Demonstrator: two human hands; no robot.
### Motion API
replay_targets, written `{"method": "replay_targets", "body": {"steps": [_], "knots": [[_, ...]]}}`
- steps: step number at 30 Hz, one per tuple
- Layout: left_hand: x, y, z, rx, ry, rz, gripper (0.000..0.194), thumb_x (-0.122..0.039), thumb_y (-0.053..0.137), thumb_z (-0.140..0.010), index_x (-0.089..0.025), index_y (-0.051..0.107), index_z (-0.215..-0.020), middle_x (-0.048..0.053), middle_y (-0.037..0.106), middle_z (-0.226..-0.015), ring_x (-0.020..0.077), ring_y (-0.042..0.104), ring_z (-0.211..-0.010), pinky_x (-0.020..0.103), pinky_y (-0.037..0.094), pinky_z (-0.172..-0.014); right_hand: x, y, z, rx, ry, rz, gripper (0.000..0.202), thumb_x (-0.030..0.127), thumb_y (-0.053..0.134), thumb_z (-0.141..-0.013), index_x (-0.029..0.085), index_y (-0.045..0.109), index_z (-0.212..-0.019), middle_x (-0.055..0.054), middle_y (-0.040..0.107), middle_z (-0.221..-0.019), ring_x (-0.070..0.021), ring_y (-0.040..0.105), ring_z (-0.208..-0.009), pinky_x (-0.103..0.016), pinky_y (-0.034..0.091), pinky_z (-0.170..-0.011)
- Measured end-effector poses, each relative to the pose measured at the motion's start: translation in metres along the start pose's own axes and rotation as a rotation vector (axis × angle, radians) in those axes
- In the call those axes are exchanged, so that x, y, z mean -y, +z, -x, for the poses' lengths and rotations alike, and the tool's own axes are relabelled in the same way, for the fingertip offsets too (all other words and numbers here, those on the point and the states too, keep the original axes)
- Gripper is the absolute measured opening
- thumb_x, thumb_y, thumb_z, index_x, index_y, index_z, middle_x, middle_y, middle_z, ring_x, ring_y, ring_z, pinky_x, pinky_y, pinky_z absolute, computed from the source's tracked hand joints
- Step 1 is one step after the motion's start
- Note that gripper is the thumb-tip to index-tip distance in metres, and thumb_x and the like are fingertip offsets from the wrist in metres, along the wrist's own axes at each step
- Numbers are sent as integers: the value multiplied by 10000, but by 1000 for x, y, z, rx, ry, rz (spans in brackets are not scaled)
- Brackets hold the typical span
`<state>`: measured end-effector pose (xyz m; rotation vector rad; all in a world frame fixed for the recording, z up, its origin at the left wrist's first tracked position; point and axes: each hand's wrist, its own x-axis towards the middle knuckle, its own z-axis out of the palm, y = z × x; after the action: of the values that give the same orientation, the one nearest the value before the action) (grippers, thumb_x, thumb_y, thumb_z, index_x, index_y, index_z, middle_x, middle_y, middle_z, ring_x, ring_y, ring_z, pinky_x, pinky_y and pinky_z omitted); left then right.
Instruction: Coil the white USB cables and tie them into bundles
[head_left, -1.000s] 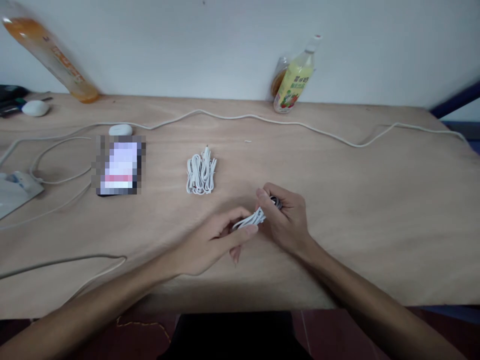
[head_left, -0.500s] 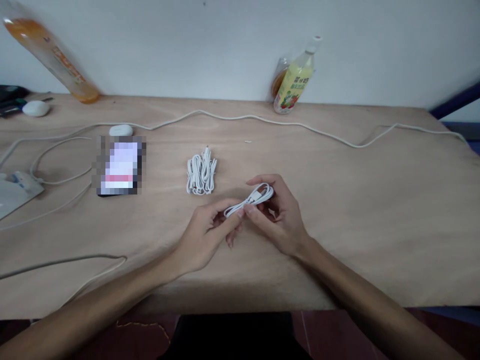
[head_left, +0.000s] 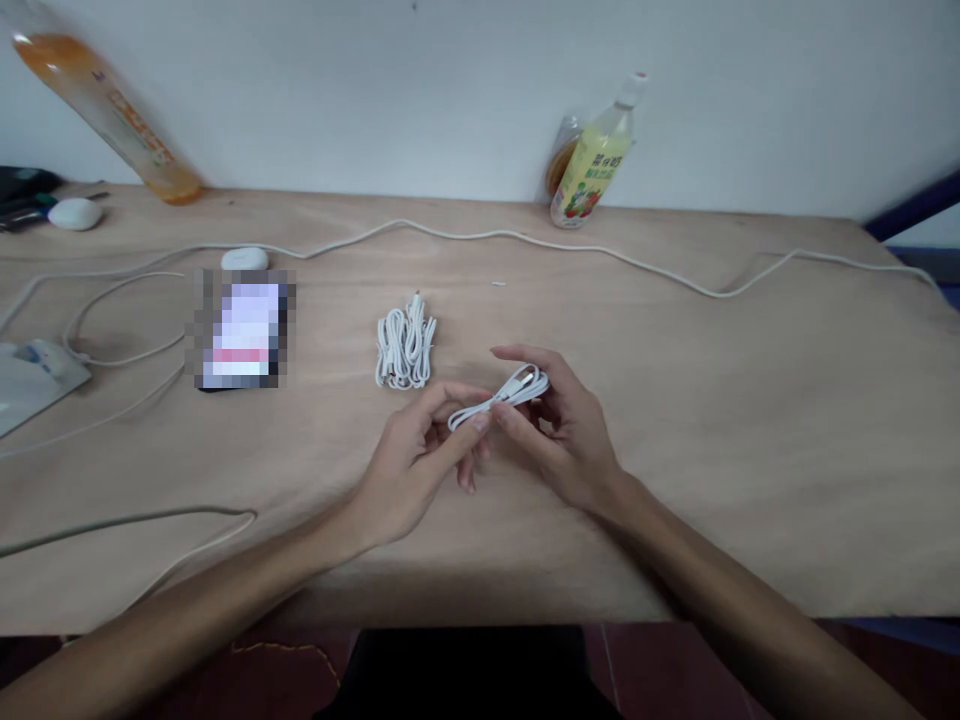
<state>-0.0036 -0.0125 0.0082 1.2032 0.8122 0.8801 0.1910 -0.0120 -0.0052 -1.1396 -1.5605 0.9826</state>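
Note:
A white cable coiled into a narrow bundle (head_left: 517, 386) is held above the table between both hands, its metal plug showing near the right end. My left hand (head_left: 420, 455) pinches the bundle's left part with thumb and fingers. My right hand (head_left: 566, 425) grips its right part, thumb near the middle and index finger stretched out behind it. Behind my left hand, a pile of similar coiled white cables (head_left: 405, 345) lies on the wooden table (head_left: 750, 400).
A phone (head_left: 244, 335) and a white case (head_left: 244, 260) lie at the left. A long white cable (head_left: 502, 235) crosses the back. A yellow-labelled bottle (head_left: 596, 165) and an orange bottle (head_left: 112, 115) lean against the wall. A white power strip (head_left: 37, 385) sits far left.
The plug in the held bundle has turned a little and shows its metal end more clearly. My left fingers have shifted slightly. Both hands still hold the bundle.

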Motion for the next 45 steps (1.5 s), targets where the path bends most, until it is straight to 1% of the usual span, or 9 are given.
{"method": "replay_targets", "body": {"steps": [7,10,13,15,18,25,32,39,45], "knots": [[-1,0,-1,-24,-15,-41,290,-388,710,-1043,-146,704,-1202,-25,701,-750,109,619,-545,247,574,-554,3,-1,-1,13,12,-5,395,296,741,-981,260,649,-1363,51,615,-764,-136,534,-593,-276,443,-538],[-2,-1,0,-66,13,-127,275,-383,726,-1034,-160,722,-1195,-24,704,-746,116,642,-574,240,559,-573,4,-1,-2,7,32,-75,309,313,752,-979,254,684,-1275,38,648,-802,-140,577,-654,-272,472,-588],[-2,-2,1,-128,43,-205,250,-360,751,-1018,-185,723,-1195,-24,717,-785,112,652,-591,228,546,-574,5,0,-3,17,82,-134,205,397,708,-1027,232,726,-1147,42,607,-764,-123,521,-624,-261,424,-564],[-2,-2,2,-148,57,-217,231,-351,757,-1009,-192,729,-1174,-10,743,-854,107,648,-600,229,553,-577,4,1,-3,33,125,-168,288,499,681,-1049,219,741,-1079,55,544,-701,-114,447,-568,-259,356,-510],[0,-2,2,-159,73,-208,211,-346,772,-993,-189,739,-1131,5,762,-909,118,668,-653,238,588,-614,3,2,-4,56,167,-222,435,636,680,-1026,207,736,-993,76,468,-623,-107,379,-512,-257,284,-461],[2,-3,0,-180,100,-279,201,-339,790,-974,-179,776,-1096,17,768,-933,113,677,-663,236,587,-629,4,2,-4,59,142,-96,529,710,625,-1036,213,692,-868,69,502,-566,-110,396,-493,-264,303,-476],[2,-3,0,-183,117,-346,193,-352,780,-981,-188,776,-1084,23,770,-917,137,682,-679,249,575,-617,7,0,-2,72,93,-7,572,687,556,-1079,234,579,-731,66,472,-549,-117,379,-498,-281,321,-512],[4,-8,2,-171,179,-502,179,-356,775,-1005,-204,779,-1099,51,800,-981,198,730,-844,295,586,-722,5,0,-3,57,56,54,549,591,562,-1098,237,533,-679,60,441,-580,-127,398,-558,-294,337,-566],[6,-8,3,-159,240,-535,160,-332,766,-1031,-221,781,-1145,52,822,-1043,222,771,-933,336,603,-825,6,0,-4,59,64,46,543,559,585,-1090,240,521,-656,60,438,-554,-132,410,-553,-297,340,-568]]}}
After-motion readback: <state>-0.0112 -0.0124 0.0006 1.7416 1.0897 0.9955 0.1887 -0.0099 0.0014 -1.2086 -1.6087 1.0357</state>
